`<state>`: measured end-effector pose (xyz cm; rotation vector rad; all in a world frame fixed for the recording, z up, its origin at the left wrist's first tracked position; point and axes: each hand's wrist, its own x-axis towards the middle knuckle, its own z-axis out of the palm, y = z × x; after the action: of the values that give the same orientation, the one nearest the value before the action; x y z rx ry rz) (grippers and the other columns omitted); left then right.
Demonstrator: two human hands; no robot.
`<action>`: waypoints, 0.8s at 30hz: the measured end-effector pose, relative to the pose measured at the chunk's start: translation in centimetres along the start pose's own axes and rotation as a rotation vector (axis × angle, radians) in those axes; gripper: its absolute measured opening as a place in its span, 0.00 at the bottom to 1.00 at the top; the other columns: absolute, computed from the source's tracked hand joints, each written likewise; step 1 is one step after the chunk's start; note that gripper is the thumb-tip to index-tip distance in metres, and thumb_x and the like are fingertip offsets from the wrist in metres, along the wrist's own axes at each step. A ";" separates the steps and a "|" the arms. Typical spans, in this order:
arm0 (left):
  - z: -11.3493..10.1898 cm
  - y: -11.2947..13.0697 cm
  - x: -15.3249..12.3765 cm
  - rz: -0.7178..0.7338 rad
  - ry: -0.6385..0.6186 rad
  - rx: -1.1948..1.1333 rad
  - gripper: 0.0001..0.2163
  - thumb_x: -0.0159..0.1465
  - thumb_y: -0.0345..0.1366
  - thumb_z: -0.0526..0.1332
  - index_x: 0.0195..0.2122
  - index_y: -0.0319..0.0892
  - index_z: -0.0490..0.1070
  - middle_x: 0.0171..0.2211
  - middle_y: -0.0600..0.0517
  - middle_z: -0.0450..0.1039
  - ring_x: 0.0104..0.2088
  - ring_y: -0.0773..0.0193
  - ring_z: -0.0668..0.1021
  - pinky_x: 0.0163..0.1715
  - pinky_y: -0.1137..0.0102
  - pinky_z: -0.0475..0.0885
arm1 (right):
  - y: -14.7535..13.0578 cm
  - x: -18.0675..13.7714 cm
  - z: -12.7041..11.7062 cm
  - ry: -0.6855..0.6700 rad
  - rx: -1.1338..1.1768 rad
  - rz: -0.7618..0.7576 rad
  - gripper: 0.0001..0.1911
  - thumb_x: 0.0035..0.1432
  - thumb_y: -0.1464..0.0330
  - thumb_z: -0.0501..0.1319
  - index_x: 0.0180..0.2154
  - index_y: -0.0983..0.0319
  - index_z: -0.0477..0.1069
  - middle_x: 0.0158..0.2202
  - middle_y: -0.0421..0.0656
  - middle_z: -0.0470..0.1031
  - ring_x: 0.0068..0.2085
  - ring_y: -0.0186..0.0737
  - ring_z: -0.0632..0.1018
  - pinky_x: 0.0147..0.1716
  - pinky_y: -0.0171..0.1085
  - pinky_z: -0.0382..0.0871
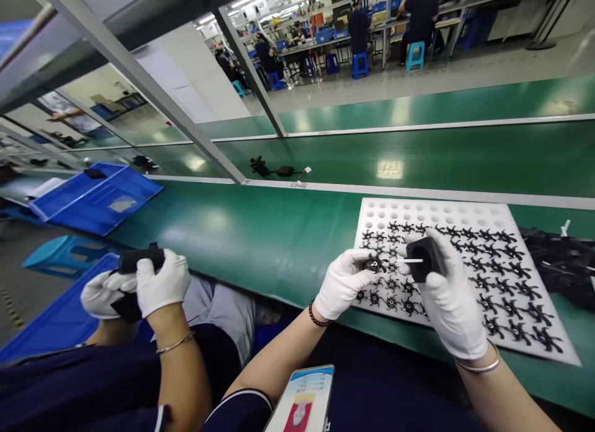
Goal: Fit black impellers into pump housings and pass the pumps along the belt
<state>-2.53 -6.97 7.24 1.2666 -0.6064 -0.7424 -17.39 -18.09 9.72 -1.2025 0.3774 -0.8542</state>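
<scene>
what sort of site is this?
Probably a factory assembly line: a long green workbench, a white tray of black fan wheels, and people on plastic stools behind.

Blk bladed impeller [375,264], held L of blk hollow housing [433,258] w/ white rod [409,261] jutting twd it.

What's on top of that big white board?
Rows of little black fan wheels sit on the white board, with round holes showing along its far edge. The camera wearer's left hand and right hand cover some spots, so what lies behind them can't be seen.
</scene>
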 end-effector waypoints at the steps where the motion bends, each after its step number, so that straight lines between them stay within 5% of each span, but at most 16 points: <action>1: 0.0 0.0 -0.2 0.000 0.010 0.003 0.19 0.50 0.36 0.75 0.43 0.40 0.77 0.44 0.47 0.79 0.44 0.61 0.79 0.49 0.65 0.75 | 0.2 -0.1 -0.3 -0.028 -0.072 -0.036 0.34 0.55 0.58 0.70 0.62 0.47 0.64 0.60 0.45 0.70 0.58 0.46 0.73 0.59 0.49 0.70; 5: 0.2 0.3 -1.0 0.015 0.047 0.028 0.17 0.52 0.38 0.74 0.43 0.41 0.78 0.45 0.46 0.79 0.46 0.58 0.80 0.50 0.64 0.76 | 0.9 0.0 -1.5 -0.134 -0.289 -0.197 0.38 0.49 0.60 0.74 0.61 0.46 0.67 0.59 0.44 0.70 0.60 0.51 0.71 0.65 0.56 0.60; 12: 0.3 2.2 -1.0 0.145 -0.041 0.198 0.13 0.57 0.37 0.71 0.43 0.42 0.80 0.46 0.47 0.80 0.49 0.57 0.80 0.55 0.64 0.74 | 0.5 1.1 -2.2 -0.246 -0.649 -0.575 0.44 0.51 0.62 0.74 0.66 0.46 0.59 0.58 0.47 0.68 0.58 0.52 0.71 0.58 0.53 0.67; 16: 0.5 3.1 -0.5 0.237 -0.172 0.328 0.11 0.64 0.32 0.64 0.47 0.45 0.78 0.48 0.49 0.79 0.52 0.60 0.79 0.58 0.65 0.71 | 0.5 1.0 -2.7 -0.192 -0.731 -0.589 0.45 0.51 0.58 0.73 0.67 0.48 0.57 0.57 0.48 0.68 0.56 0.51 0.72 0.54 0.50 0.70; 24: 0.3 3.5 0.3 0.013 -0.312 0.210 0.15 0.61 0.38 0.67 0.49 0.42 0.76 0.45 0.47 0.80 0.44 0.60 0.81 0.45 0.68 0.77 | 0.6 0.1 -2.6 -0.054 -0.672 -0.465 0.41 0.53 0.54 0.71 0.66 0.47 0.60 0.54 0.48 0.72 0.50 0.49 0.77 0.51 0.50 0.72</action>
<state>-1.97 -6.94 10.75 1.3469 -0.9660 -0.8915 -18.86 -19.79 8.28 -1.9831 0.3558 -1.1333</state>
